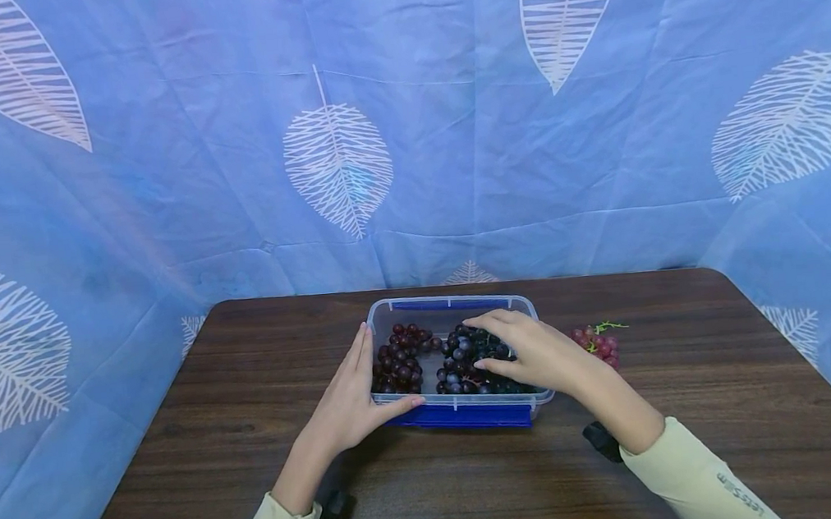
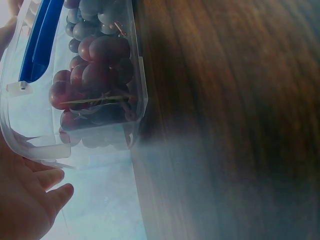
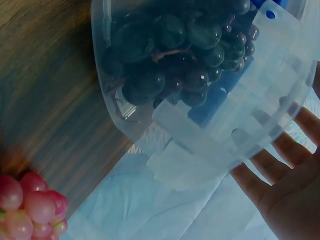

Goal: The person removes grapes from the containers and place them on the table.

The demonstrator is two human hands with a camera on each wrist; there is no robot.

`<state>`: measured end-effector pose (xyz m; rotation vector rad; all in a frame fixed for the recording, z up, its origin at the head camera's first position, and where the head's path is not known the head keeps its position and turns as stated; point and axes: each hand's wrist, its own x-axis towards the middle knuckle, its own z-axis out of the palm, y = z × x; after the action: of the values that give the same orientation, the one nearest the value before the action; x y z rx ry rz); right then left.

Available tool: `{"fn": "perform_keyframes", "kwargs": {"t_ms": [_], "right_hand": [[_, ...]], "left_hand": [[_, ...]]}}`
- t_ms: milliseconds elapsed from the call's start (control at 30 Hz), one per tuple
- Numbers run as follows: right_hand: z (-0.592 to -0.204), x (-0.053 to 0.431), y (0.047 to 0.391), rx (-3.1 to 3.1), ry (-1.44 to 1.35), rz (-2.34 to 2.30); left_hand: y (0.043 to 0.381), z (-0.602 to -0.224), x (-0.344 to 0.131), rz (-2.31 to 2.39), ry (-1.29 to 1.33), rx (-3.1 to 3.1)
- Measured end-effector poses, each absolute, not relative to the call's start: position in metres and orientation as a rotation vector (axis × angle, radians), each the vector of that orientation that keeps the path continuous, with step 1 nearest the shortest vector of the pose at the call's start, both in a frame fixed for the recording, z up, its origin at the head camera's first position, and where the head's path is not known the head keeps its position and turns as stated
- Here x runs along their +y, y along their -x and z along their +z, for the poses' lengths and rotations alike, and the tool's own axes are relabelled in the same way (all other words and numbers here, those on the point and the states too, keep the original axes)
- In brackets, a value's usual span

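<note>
A clear plastic box with blue clips stands on the table. Dark red grapes fill its left part, blue-black grapes its right. My left hand rests against the box's near left corner, straight fingers along the left side, thumb on the front rim. Over the right end reaches my right hand, its thumb and fingers spread above the blue-black grapes. In the right wrist view several fingers of that hand cross the rim; whether their tips touch the grapes I cannot tell.
A small bunch of pinkish-red grapes with a green stem lies on the table right of the box, beyond the right forearm. The dark wooden table ends at a blue cloth printed with white leaves.
</note>
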<state>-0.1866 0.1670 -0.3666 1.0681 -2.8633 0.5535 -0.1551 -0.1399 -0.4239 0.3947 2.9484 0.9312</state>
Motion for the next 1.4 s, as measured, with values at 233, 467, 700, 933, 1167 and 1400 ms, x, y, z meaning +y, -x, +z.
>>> {"fn": "perform_keyframes", "kwargs": {"t_ms": [233,467,700,933,1167,1400], "right_hand": [[-0.372,0.159,0.191,-2.889,-1.13,0.531],[-0.377,0.153,0.193,-2.891,-1.174,0.5],[-0.379,0.148,0.193,-2.907,-1.192,0.465],[-0.383,0.145,0.196,-2.916,-1.194,0.447],[-0.387,0.143,0.199,-2.932,-1.202,0.431],[-0.392,0.141,0.2,-2.928,-1.199,0.408]], "left_hand": [[0.155,-0.424,-0.14,0.932,-0.404,2.942],[0.155,-0.424,-0.14,0.942,-0.411,2.936],[0.154,-0.423,-0.14,0.942,-0.41,2.928],[0.153,-0.422,-0.14,0.958,-0.407,2.924],[0.155,-0.424,-0.14,0.96,-0.413,2.924],[0.155,-0.424,-0.14,0.954,-0.406,2.926]]}}
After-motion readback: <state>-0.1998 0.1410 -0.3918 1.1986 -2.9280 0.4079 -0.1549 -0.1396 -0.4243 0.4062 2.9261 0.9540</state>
